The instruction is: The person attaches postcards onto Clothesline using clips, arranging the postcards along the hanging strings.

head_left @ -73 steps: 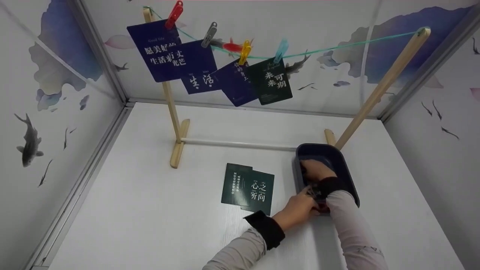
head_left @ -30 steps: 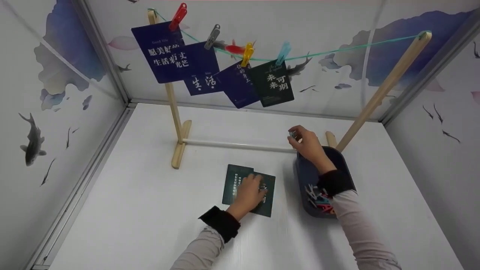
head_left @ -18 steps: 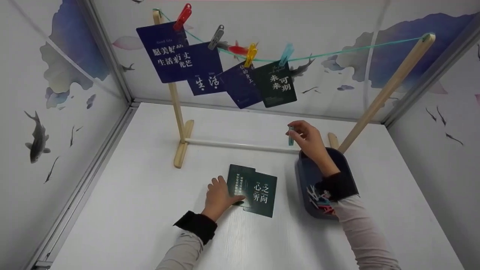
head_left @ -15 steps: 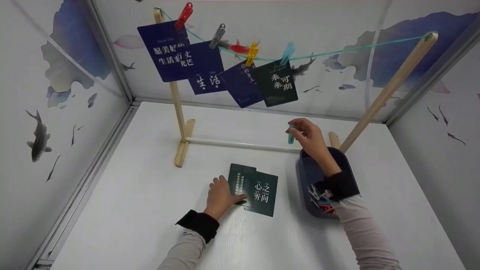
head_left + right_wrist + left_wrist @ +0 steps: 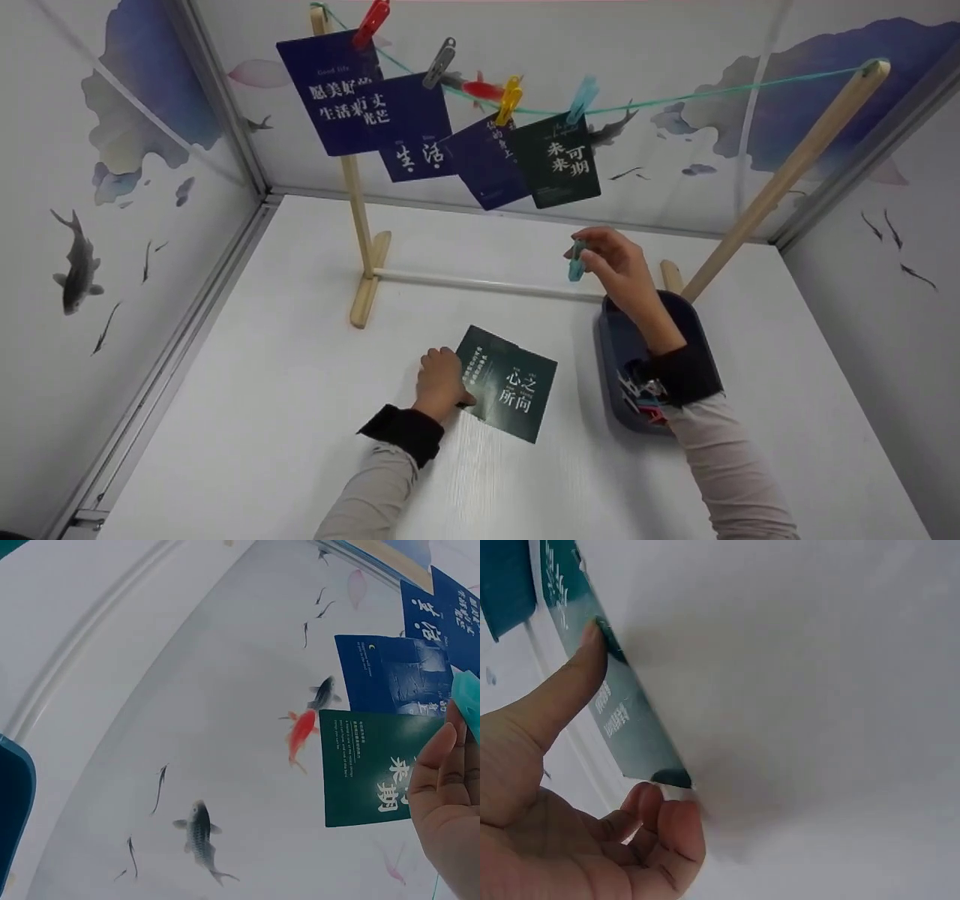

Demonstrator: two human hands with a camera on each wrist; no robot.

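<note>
Two overlapping dark green cards with white characters, a right one [image 5: 517,420] and a left one [image 5: 474,346], lie at a slant on the white table [image 5: 300,435]. My left hand [image 5: 439,382] grips the left edge of the cards. In the left wrist view its thumb [image 5: 577,679] lies on the green surface, while the fingers curl by the short edge. Above the bin, my right hand [image 5: 628,277] pinches a teal clothespin [image 5: 576,268] in the air. That clothespin [image 5: 468,697] is partly cut off in the right wrist view.
A green line [image 5: 720,91] runs between wooden posts, the right one [image 5: 787,180] leaning outward. Three blue cards and a green card [image 5: 559,169] hang there by clothespins. A dark blue bin [image 5: 611,375] with more clothespins stands at the right post's foot. A white rod [image 5: 480,283] joins the posts.
My right hand took a teal clothespin from the bin and raised it. My left hand left the bin for the cards' left edge; its fingers curled in and the cards turned clockwise.
</note>
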